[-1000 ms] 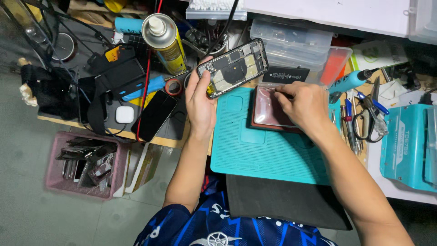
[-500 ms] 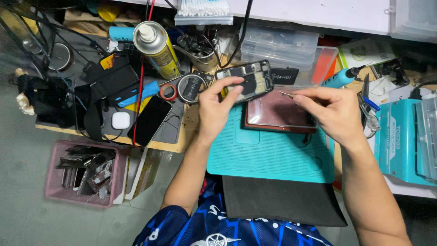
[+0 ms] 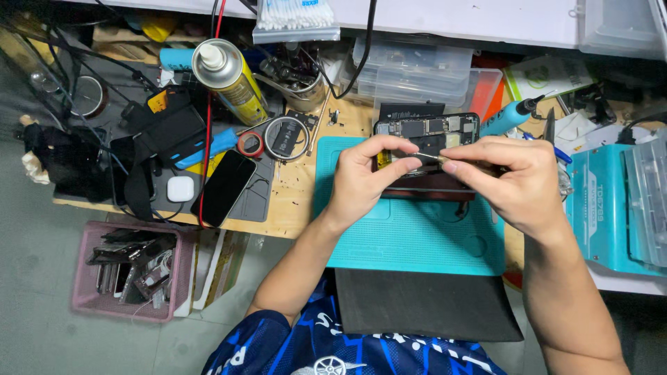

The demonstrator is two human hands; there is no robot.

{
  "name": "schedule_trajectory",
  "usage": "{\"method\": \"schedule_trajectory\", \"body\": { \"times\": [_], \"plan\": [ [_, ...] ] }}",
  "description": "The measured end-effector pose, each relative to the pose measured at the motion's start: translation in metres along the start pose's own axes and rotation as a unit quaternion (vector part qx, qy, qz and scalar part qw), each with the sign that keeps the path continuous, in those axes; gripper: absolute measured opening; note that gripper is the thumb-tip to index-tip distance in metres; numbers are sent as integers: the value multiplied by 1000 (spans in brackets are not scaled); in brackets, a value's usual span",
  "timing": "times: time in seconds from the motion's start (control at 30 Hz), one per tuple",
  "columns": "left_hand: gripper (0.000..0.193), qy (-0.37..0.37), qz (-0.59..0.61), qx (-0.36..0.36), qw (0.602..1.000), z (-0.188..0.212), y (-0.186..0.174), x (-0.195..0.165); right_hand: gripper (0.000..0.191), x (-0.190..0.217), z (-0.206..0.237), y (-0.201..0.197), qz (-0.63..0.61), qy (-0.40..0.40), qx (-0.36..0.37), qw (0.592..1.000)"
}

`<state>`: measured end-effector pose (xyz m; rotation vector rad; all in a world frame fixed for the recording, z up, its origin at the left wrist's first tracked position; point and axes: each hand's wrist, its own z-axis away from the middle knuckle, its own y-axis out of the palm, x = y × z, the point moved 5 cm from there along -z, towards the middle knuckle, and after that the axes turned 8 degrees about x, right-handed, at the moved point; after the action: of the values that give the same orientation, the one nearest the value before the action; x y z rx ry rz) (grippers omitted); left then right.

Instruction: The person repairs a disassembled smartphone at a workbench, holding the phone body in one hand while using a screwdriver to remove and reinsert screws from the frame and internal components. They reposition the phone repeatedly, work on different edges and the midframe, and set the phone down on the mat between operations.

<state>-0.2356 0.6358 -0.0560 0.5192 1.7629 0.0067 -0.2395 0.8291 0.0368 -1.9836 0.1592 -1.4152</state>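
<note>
Left hand (image 3: 361, 177) gripping opened phone (image 3: 427, 135), right hand (image 3: 514, 180) pinching tweezers (image 3: 429, 157)

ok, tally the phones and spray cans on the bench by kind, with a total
Opened black smartphone with its internals exposed, held by the left hand, with the right hand at it with thin metal tweezers: 1
Intact black smartphone lying screen-up on the grey mat: 1
Yellow aerosol spray can with a silver top: 1
Total: 3
</note>
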Motion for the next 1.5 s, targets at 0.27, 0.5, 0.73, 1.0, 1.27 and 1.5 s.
{"method": "schedule_trajectory", "body": {
  "times": [0.27,0.5,0.73,1.0,1.27,1.5],
  "plan": [
    [12,11,-2,-16,1000,1,3,-2,16,10,0,-3,32,-17,-3,999],
    [11,17,-24,-24,999,-1,4,-8,15,10,1,-7,25,-15,-9,1000],
    [10,15,-101,-44,994,0,5,-9,17,4,-1,-1,29,-15,-28,999],
    [12,63,-108,-152,980,3,-43,-6,25,-36,14,1,-117,89,18,989],
    [11,109,-128,-206,964,18,-68,-14,39,-85,16,31,-456,113,168,867],
    [11,100,-100,-206,968,30,-50,-9,24,-87,20,53,-308,100,-3,946]
  ]
}}
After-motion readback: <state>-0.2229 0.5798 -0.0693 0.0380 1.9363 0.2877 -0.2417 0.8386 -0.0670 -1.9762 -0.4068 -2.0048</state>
